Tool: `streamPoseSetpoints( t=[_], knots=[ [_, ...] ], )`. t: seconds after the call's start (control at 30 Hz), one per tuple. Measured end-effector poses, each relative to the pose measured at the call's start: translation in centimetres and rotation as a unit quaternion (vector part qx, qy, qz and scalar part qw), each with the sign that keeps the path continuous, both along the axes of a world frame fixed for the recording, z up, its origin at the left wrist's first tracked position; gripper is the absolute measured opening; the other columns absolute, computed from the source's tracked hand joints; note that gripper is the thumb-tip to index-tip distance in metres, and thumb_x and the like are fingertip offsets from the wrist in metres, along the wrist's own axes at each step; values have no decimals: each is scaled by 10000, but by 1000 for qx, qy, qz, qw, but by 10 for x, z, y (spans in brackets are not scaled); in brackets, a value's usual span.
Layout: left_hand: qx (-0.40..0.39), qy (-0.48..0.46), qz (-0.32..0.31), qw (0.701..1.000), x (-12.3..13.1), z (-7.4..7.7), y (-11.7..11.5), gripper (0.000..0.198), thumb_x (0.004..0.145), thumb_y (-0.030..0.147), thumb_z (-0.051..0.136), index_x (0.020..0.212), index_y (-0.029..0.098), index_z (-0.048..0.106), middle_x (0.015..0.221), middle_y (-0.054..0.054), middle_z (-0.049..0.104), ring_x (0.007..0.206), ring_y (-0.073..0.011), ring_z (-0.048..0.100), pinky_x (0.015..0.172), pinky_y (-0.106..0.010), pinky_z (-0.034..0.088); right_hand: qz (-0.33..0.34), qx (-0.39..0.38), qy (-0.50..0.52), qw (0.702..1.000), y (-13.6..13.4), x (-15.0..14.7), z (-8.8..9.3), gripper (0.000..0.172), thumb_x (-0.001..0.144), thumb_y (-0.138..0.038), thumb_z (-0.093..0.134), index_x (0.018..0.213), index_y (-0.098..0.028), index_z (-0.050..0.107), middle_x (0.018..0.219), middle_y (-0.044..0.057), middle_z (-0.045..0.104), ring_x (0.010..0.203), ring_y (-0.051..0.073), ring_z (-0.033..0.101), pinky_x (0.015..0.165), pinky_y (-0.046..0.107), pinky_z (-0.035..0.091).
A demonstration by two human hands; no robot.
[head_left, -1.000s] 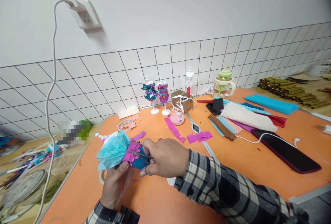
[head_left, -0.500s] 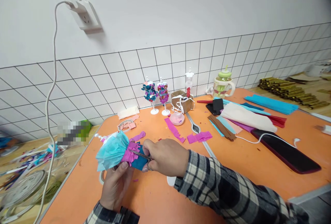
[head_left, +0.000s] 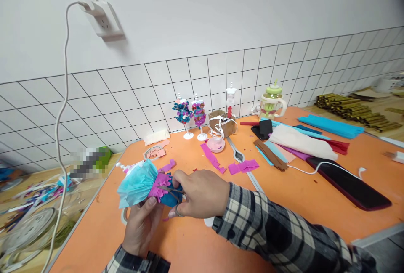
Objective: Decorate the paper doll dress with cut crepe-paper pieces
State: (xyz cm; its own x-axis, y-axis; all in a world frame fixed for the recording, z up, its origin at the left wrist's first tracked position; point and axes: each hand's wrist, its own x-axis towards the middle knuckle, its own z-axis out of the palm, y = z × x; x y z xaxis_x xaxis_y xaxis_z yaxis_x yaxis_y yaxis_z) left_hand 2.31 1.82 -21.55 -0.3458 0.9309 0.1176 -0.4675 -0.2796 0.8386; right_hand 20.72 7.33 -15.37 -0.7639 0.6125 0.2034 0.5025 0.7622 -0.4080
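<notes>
My left hand (head_left: 143,222) is closed round a small white mannequin dressed in crepe paper (head_left: 137,186), lying tilted with its head to the left. Its dress has a light blue layer, a frilled magenta band (head_left: 159,188) and a dark blue layer (head_left: 170,198). In my right hand (head_left: 202,193) is a pair of small metal scissors (head_left: 172,189); thumb and fingers are in the handles. The blades lie against the magenta frill. My left fingers behind the dress are hidden.
Two decorated mannequins (head_left: 199,115) and a bare-topped one (head_left: 231,96) stand at the back, beside a brown box (head_left: 217,117). A pink dish (head_left: 216,144) and magenta strips (head_left: 243,167) lie mid-table. On the right are crepe paper rolls (head_left: 303,141), a phone (head_left: 350,184) and a lidded mug (head_left: 273,102).
The scissors have opened wider: my right thumb has moved down and left, away from the fingers. My left hand and the dressed mannequin have stayed nearly still.
</notes>
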Motion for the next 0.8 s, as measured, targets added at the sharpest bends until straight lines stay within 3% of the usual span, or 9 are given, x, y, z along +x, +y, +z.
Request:
streamPoseSetpoints(
  t=[0.17, 0.33, 0.5, 0.67, 0.8],
  knots=[
    [8, 8, 1, 1000, 0, -1, 1, 414, 644, 245, 816, 1033, 261, 674, 1024, -37, 702, 1047, -274, 622, 851, -379, 534, 7, 20, -12, 1000, 0, 0, 0, 435, 812, -556, 603, 1041, -214, 463, 790, 18, 685, 676, 213, 638, 486, 265, 179],
    [-1, 2, 6, 1000, 2, 1, 0, 459, 620, 258, 830, 1048, 276, 666, 1048, -36, 701, 1042, -286, 623, 881, -421, 527, 4, 3, -3, 1000, 0, -1, -1, 494, 774, -597, 619, 1040, -214, 458, 797, 15, 685, 674, 211, 632, 485, 260, 181],
    [-8, 1, 8, 1000, -2, -2, 1, 480, 618, 276, 832, 1069, 278, 666, 1072, -50, 696, 1064, -312, 616, 896, -446, 519, 10, 30, -15, 999, 2, -1, -2, 352, 834, -522, 581, 990, -218, 494, 782, 22, 682, 664, 192, 624, 486, 270, 155],
    [-11, -4, 0, 1000, -4, -7, 1, 449, 636, 294, 822, 1060, 278, 677, 1078, -46, 695, 1004, -295, 636, 877, -440, 523, 1, -10, 4, 1000, 0, -3, -3, 509, 726, -670, 597, 978, -239, 500, 756, -8, 674, 656, 194, 615, 479, 254, 178],
    [-6, 3, -17, 1000, -4, -7, 2, 371, 659, 317, 801, 1008, 237, 701, 1035, -67, 705, 1041, -312, 620, 880, -437, 514, -12, -11, -10, 1000, -1, -4, -4, 511, 705, -669, 624, 954, -237, 515, 757, -5, 675, 665, 193, 618, 487, 250, 182]
  ],
)
